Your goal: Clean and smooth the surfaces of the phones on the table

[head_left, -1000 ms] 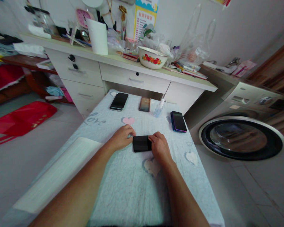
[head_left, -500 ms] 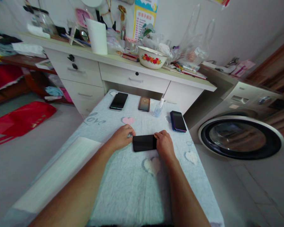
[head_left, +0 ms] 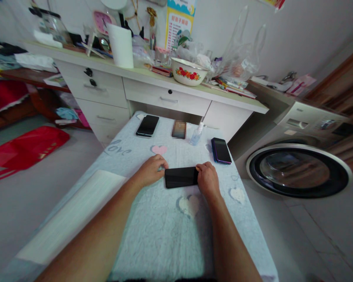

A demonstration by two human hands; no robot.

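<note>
A black smartphone point(head_left: 181, 177) lies sideways, dark screen up, on the cloth-covered table point(head_left: 161, 231). At its left end is my left hand point(head_left: 151, 171), fingers curled and closed, with the fingertips against the upper left corner. My right hand point(head_left: 208, 180) is closed over the opposite end, its thumb and fingers at the edge and hiding part of that end. Beyond my hands stands a small clear spray bottle point(head_left: 196, 135), beside a pixelated brownish item point(head_left: 179, 129). Another dark phone point(head_left: 221, 150) rests at the table's right edge.
At the far left of the table lies a black-screened phone point(head_left: 148, 125). A long whitish strip point(head_left: 73, 215) is under my left forearm. Behind stands a white drawer desk point(head_left: 167, 94) bearing a flowered bowl point(head_left: 189, 72); a washing machine point(head_left: 297, 168) is at right.
My right hand has shifted slightly right, uncovering more of the smartphone's right end. My left hand and the smartphone's left edge look unmoved.
</note>
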